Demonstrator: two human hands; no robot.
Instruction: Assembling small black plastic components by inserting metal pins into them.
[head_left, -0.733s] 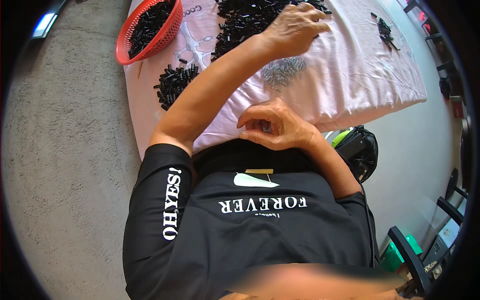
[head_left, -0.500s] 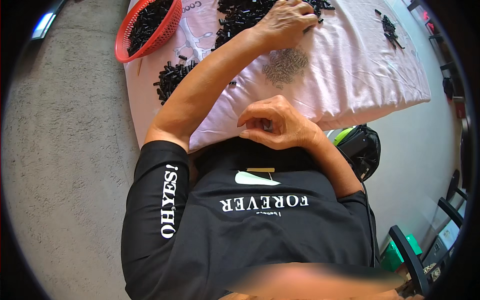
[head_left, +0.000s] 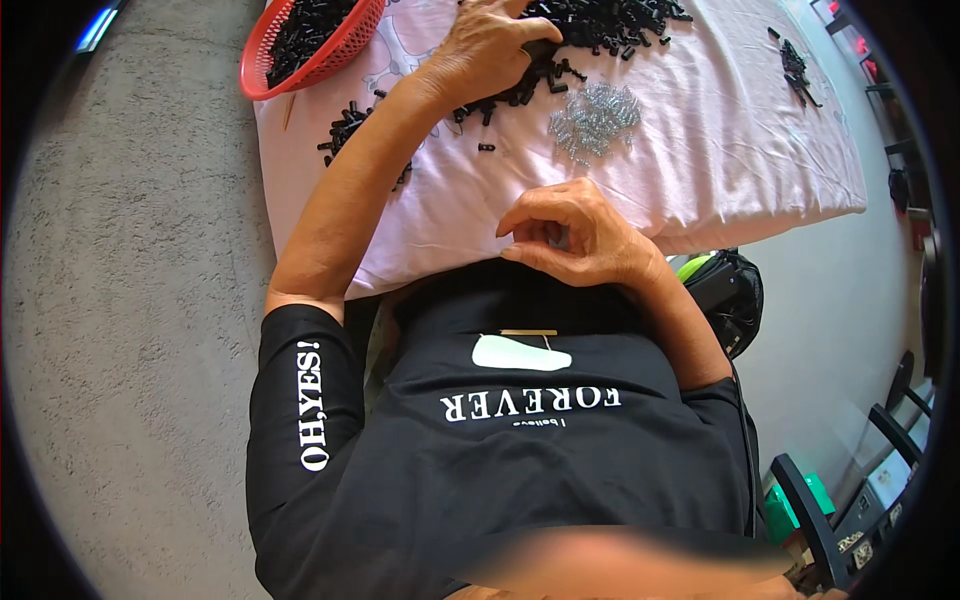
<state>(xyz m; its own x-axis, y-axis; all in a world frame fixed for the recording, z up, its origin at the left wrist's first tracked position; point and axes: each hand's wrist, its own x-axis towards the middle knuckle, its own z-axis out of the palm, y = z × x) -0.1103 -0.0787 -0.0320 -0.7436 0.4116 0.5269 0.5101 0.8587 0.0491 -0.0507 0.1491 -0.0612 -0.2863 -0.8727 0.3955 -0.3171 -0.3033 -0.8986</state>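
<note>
A red basket (head_left: 330,66) of black pieces sits at nine o'clock from the left hand (head_left: 488,50), a small pile (head_left: 345,130) at eight. That hand bends over the black heap (head_left: 612,24), which spreads out toward three; I cannot tell whether its grip has pieces. The right hand (head_left: 582,236) curls loosely, contents unclear, with silvery coils (head_left: 595,118) at twelve and black scraps (head_left: 795,72) at two.
</note>
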